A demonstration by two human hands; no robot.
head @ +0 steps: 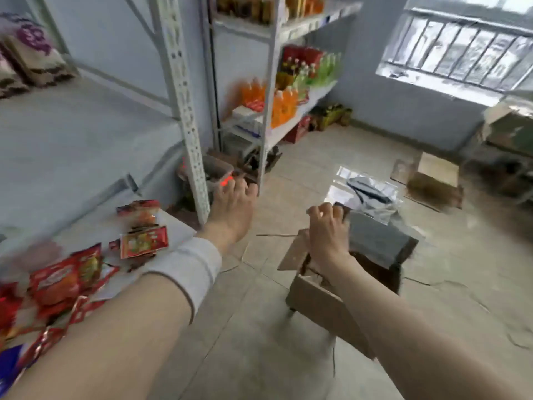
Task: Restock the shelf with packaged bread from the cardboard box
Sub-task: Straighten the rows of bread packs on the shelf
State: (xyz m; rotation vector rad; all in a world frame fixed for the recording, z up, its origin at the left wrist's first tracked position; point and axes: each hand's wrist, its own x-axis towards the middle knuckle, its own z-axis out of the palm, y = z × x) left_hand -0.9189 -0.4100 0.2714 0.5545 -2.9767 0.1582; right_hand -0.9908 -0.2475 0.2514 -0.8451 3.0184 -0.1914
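An open cardboard box (pixel 317 301) stands on the tiled floor at centre right; its inside is mostly hidden by my right arm. My right hand (pixel 328 229) is above it, fingers curled over the top edge of a raised grey flap (pixel 377 243). My left hand (pixel 233 206) reaches forward past the shelf's corner, fingers spread and holding nothing; a white band wraps that wrist. The white shelf (pixel 86 145) is on my left. Its lower board carries red packaged goods (pixel 142 241), with more red packs (pixel 57 281) nearer me. The picture is motion-blurred.
A perforated white upright (pixel 187 111) marks the shelf's corner. Behind it a second rack holds orange bottles (pixel 282 105) and green bottles (pixel 326 67). Crumpled silvery plastic (pixel 369 192) and flattened cardboard (pixel 432 180) lie on the floor. A barred window (pixel 461 50) is at upper right.
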